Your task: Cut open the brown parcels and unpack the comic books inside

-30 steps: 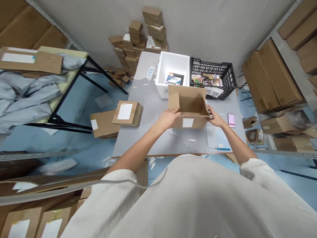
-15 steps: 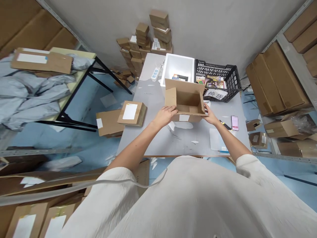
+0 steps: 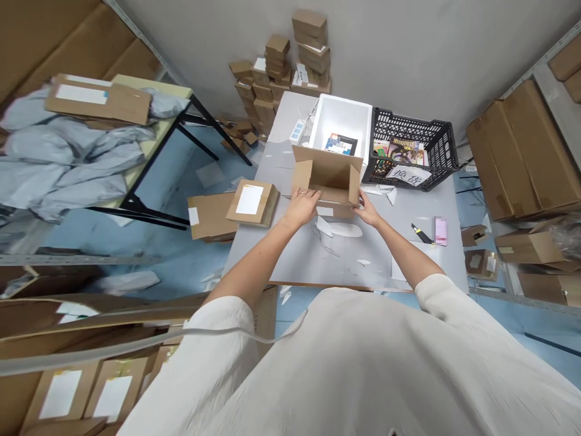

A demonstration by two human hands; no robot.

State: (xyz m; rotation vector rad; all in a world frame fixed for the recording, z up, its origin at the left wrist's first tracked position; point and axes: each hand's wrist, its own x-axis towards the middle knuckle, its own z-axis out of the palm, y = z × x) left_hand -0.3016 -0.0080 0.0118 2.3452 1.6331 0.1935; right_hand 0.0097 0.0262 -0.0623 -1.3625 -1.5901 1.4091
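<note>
An open cardboard box stands on the grey table, its back flap raised and its inside showing no contents. My left hand grips the box's front left corner, fingers bent over the edge. At the front right corner, my right hand holds the side, thumb and fingers closed on the cardboard. A white label shows on the front wall between them. Just behind the box is a white foam bin with books inside.
A black plastic crate with books stands right of the foam bin. A utility knife and a phone lie at the right. A closed carton sits at the left edge; paper scraps litter the front.
The box, held in both hands, has moved left relative to the foam bin and crate, so more of the books in the bin shows. The camera view has shifted slightly.
</note>
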